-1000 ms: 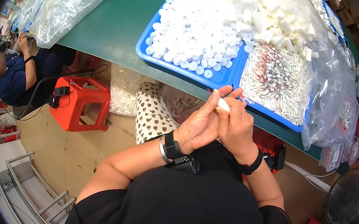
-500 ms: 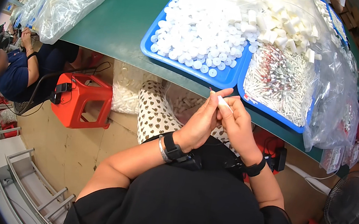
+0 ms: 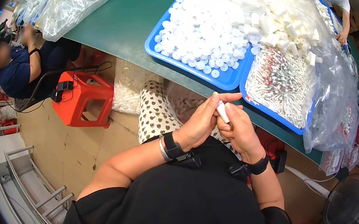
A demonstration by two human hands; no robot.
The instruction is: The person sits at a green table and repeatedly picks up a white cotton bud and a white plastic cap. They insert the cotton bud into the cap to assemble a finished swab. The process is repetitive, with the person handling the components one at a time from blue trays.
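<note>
In front of me, just off the table's near edge, my two hands meet around a small white cylinder (image 3: 223, 112) that tapers slightly and looks dark at its lower end. My right hand (image 3: 241, 130) is closed on it, thumb along its side. My left hand (image 3: 201, 120) has its thumb up against the cylinder's upper end, with its fingers partly hidden behind. Beyond them, a blue tray (image 3: 152, 48) is heaped with small white discs (image 3: 201, 29). Beside it, a second blue tray (image 3: 273, 113) carries many thin white pieces (image 3: 280, 91), some with red parts.
White foam-like cylinders (image 3: 284, 26) in clear plastic pile up behind the trays on the green table (image 3: 119, 19). A plastic bag (image 3: 74, 5) lies at left, above a red stool (image 3: 84, 100) and a seated person (image 3: 19, 65). A fan (image 3: 346, 202) stands at right.
The white cylinder has tilted and shows more of its length, as my right hand shifted slightly down and right. Another person's arm has come in at the far right.
</note>
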